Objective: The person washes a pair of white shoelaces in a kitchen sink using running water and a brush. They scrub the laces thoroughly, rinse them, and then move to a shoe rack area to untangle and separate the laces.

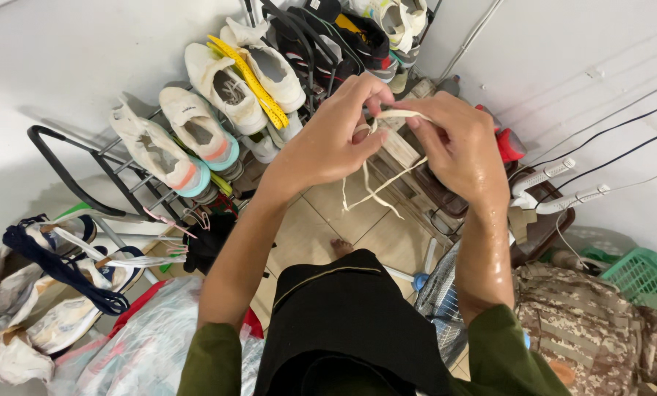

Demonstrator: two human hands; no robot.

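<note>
While both hands are raised at frame centre, the left hand (pixel 332 139) has its fingers curled inward, thumb and forefinger pinched on one end of a flat cream fabric shoelace (pixel 376 176). At 3 o'clock from it, nearly touching, the right hand (pixel 457 147) pinches the other part of the same lace between thumb and fingertips, remaining fingers folded. A short span of lace runs between the two pinch points; the loose ends hang toward 6 o'clock over the beige tiled floor (pixel 343 227). At 10 o'clock from the hands stands a black tubular metal shoe rack (pixel 71 176) carrying pale cream sneakers with orange and teal soles (pixel 174 150), with one yellow patterned lace (pixel 251 77) draped over a pair. At 8 o'clock lie worn white sneakers with dark navy laces (pixel 57 271) and a clear plastic bag (pixel 145 345). At 5 o'clock sit a camouflage fabric backpack (pixel 592 330) and a green plastic lattice basket (pixel 644 275). At 3 o'clock, white cables (pixel 563 183) lie over a brown box. At 6 o'clock, black cloth (pixel 343 315) covers the lap, blocking the floor beneath.
</note>
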